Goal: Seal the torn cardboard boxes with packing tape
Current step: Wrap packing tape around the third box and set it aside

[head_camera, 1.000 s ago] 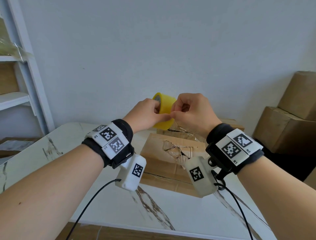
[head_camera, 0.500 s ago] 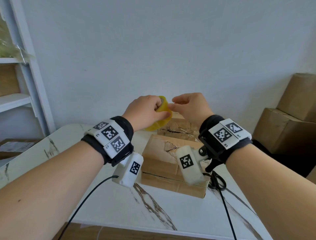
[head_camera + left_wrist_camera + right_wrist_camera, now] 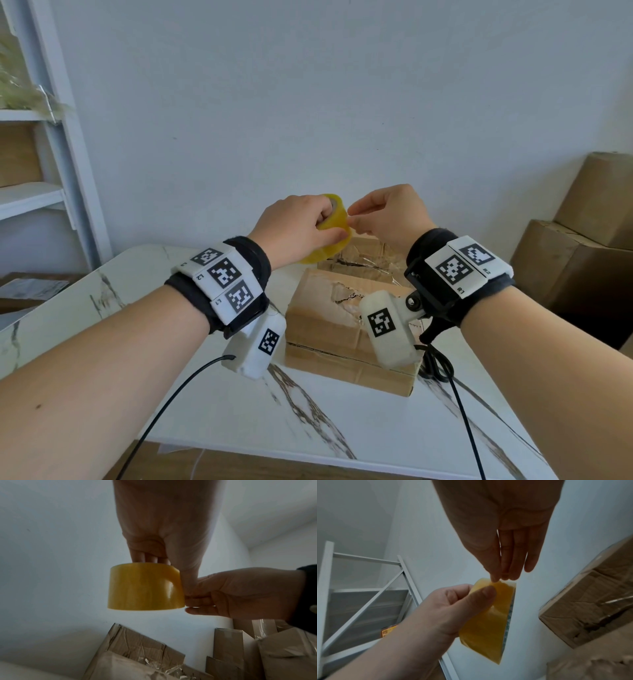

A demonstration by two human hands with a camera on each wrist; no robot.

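Note:
My left hand [image 3: 301,224] grips a yellow roll of packing tape [image 3: 334,222], thumb on its outer face and fingers through the core, in the air above the boxes. From the right, my right hand [image 3: 387,216] meets the roll, with thumb and fingertips [image 3: 495,578] bunched in a pinch on its upper rim. No peeled tape end shows. Below them a torn cardboard box [image 3: 325,318] lies on the marble table [image 3: 205,394], a ragged tear [image 3: 342,294] in its top. A second crumpled box [image 3: 363,260] sits behind it.
Brown boxes [image 3: 582,246] are stacked at the right against the wall. A white shelf unit [image 3: 51,144] stands at the left. A black looped thing [image 3: 438,366], perhaps scissors handles, lies by the torn box's right end under my right wrist.
The roll has tilted over in my left hand. My right hand has uncurled from a fist at the roll's front and now has its fingertips on the upper rim.

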